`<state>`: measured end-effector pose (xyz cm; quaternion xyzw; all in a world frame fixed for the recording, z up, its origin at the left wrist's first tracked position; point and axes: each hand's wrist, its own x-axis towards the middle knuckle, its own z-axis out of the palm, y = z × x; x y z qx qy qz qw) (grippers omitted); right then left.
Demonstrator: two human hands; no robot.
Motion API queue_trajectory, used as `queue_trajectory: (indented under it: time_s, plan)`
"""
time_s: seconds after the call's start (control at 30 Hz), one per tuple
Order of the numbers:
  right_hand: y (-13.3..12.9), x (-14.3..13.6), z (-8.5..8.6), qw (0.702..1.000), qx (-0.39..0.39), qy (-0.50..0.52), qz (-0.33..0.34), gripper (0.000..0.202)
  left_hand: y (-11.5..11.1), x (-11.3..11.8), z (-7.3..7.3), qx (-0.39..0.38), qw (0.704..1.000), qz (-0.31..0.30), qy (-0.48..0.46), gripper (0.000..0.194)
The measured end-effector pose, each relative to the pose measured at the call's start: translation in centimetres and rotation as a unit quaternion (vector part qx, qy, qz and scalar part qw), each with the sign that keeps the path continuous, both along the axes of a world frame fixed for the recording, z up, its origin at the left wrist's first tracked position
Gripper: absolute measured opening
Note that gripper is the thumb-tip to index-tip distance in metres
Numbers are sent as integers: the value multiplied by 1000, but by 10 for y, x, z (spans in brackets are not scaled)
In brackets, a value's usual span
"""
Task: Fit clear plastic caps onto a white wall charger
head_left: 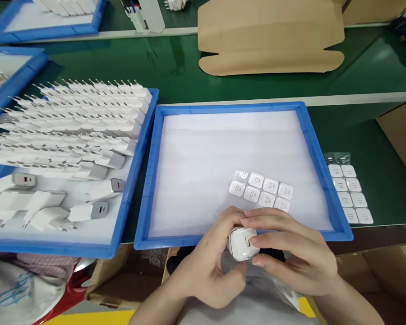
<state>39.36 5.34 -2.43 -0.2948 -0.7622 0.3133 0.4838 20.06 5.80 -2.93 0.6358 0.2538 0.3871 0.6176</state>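
A white charger [241, 243] is held in front of my body, its port face turned up. My left hand [216, 262] wraps round it from the left. From the right, my right hand [294, 248] touches the port face with its fingertips; whether a small piece is pinched there is too small to tell. Just beyond my hands, a sheet of clear-backed white stickers [266, 185] lies in the blue-rimmed tray [233, 108] lined with white.
At the left, another blue tray [122, 225] holds rows of white chargers with pins up [88, 108] and several loose ones. More stickers [353, 198] lie right of the middle tray. Flat cardboard [270, 36] is at the back, a box [402, 135] at the right.
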Motion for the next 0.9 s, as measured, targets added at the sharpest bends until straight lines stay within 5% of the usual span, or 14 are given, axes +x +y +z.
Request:
queue_trajectory:
  time_s: [0.33, 0.9]
  plan:
    - [-11, 3, 11, 994, 69, -68, -51, 21, -2, -4, 0, -15, 999, 5, 45, 56]
    - [-7, 0, 6, 989, 101, -103, -34, 14, -5, -2, 1, -2, 999, 3, 36, 52]
